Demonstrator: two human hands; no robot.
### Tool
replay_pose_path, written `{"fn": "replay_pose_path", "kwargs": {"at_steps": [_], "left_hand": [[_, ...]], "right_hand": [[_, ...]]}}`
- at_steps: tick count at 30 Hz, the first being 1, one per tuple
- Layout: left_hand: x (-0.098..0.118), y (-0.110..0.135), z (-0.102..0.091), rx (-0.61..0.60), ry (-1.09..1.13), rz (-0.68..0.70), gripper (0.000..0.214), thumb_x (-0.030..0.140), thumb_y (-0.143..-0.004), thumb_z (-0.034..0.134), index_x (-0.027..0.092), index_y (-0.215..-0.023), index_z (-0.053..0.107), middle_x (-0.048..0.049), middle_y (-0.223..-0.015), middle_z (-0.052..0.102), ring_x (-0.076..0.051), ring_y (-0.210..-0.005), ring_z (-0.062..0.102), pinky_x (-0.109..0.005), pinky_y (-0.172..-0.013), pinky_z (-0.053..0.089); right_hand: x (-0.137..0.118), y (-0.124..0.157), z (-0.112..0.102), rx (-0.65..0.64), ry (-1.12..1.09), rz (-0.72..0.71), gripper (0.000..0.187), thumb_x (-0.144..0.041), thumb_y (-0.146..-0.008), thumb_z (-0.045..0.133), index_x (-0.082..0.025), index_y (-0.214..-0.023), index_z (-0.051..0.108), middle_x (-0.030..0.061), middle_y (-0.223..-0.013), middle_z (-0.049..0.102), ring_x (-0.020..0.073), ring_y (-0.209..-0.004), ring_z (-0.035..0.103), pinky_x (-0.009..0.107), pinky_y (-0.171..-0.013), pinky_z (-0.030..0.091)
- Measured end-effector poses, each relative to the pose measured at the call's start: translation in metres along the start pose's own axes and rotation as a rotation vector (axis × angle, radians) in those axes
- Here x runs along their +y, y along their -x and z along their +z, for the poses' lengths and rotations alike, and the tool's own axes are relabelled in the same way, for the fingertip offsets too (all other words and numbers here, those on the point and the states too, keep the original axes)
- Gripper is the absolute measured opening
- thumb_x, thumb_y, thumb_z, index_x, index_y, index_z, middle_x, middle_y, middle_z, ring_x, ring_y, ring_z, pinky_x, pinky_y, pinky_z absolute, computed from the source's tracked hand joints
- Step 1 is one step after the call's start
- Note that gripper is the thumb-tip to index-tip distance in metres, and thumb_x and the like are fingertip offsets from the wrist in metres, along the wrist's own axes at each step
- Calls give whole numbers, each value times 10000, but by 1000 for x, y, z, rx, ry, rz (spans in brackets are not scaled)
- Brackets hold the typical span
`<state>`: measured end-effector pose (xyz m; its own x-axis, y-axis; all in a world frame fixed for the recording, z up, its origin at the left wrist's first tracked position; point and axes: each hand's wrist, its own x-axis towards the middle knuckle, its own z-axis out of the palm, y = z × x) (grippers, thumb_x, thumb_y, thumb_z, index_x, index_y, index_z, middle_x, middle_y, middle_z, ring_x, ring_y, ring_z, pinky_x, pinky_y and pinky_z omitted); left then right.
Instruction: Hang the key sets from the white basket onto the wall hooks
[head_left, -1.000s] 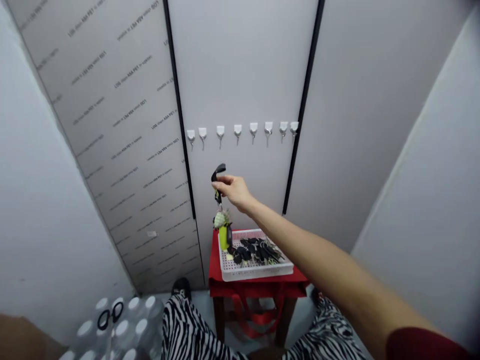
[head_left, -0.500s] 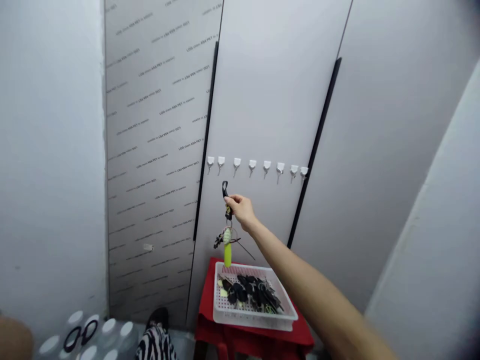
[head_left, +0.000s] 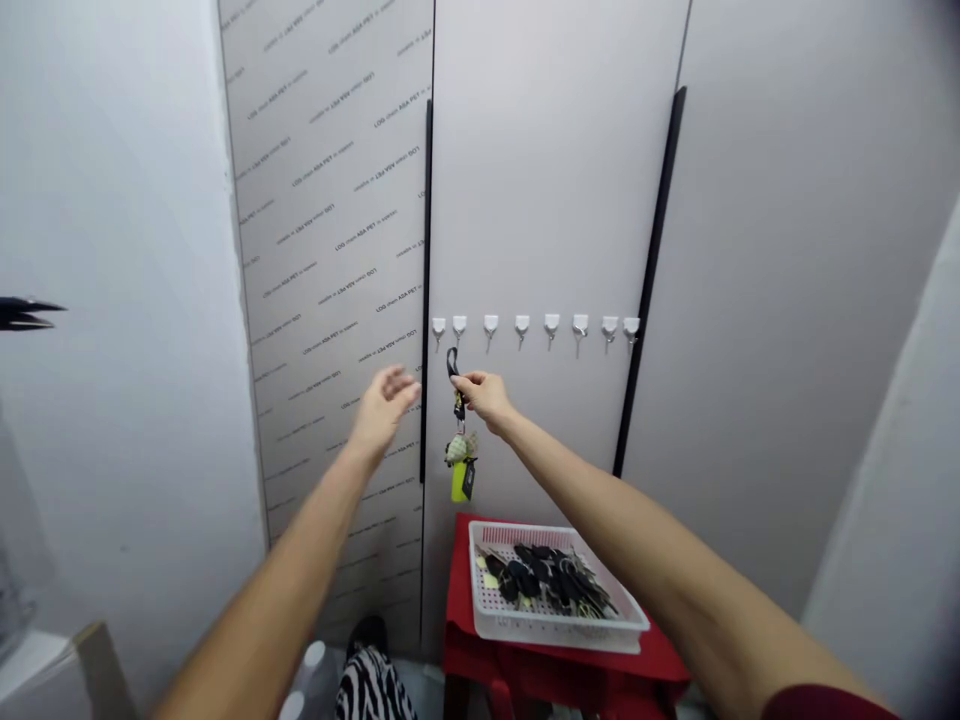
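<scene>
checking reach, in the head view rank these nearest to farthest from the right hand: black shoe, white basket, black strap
1. Black strap: pinched in the right hand.
2. White basket: below that hand.
3. Black shoe: low down, off to the left.

Flat pale-grey panels (head_left: 555,200) with long black strips (head_left: 653,260) stand behind the right hand (head_left: 486,396), a red-covered table (head_left: 462,595) below.

Above the left end of the white basket (head_left: 559,632), the right hand (head_left: 486,394) is pinched at the fingertips (head_left: 466,381), its forearm (head_left: 615,512) slanting up leftward. Left of the basket, the left hand (head_left: 381,405) is raised, somewhat blurred, fingers (head_left: 390,381) apparently loosely curled.
</scene>
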<state>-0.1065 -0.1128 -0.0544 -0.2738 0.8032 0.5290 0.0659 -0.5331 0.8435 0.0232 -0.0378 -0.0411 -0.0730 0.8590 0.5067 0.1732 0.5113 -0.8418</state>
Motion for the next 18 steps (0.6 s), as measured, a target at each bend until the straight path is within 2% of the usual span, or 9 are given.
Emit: {"fn": "replay_pose_path", "kwargs": {"at_steps": [2, 4, 7, 9, 12, 18], "left_hand": [[-17, -5, 15, -16, 3, -85, 345, 267, -631, 502, 148, -948, 440, -73, -926, 520, -128, -831, 477, -268, -721, 362], [-36, -16, 31, -50, 46, -150, 271, 275, -641, 472, 122, -864, 485, -62, -790, 557, -108, -712, 508, -246, -662, 377], [-55, -42, 49, -67, 152, -149, 186, 251, -637, 460, 106, -745, 504, -2, -568, 525, -61, -497, 476, -206, -545, 384], [-59, -60, 54, -46, 169, -132, 151, 236, -628, 463, 103, -690, 499, 26, -492, 479, -39, -410, 428, -185, -484, 370], [-59, -81, 54, -38, 74, -133, 150, 234, -648, 430, 102, -649, 502, 23, -472, 475, -34, -377, 409, -174, -449, 363], [-71, -101, 56, -59, -88, -161, 209, 232, -681, 372, 100, -623, 525, -28, -491, 529, -85, -446, 490, -203, -476, 390]], "right_hand": [[1, -11, 10, -9, 20, -29, 293, -385, -513, 498, -116, -613, 555, -11, -523, 504, 44, -433, 392, 166, -415, 316], [5, -26, 19, 4, 53, -42, 330, -408, -516, 489, -113, -640, 570, 0, -539, 526, 51, -441, 407, 170, -427, 325], [11, -51, 31, 69, 110, -27, 377, -436, -535, 461, -101, -662, 581, 17, -550, 548, 65, -458, 438, 178, -445, 341], [16, -68, 38, 116, 141, -24, 388, -441, -553, 442, -100, -669, 584, 24, -564, 560, 73, -477, 458, 180, -458, 349], [20, -87, 45, 177, 192, -21, 369, -435, -559, 443, -115, -671, 588, 27, -589, 574, 84, -511, 481, 181, -479, 357], [27, -99, 51, 268, 339, 56, 301, -409, -563, 462, -149, -640, 592, 32, -595, 585, 114, -539, 506, 200, -491, 357]]}}
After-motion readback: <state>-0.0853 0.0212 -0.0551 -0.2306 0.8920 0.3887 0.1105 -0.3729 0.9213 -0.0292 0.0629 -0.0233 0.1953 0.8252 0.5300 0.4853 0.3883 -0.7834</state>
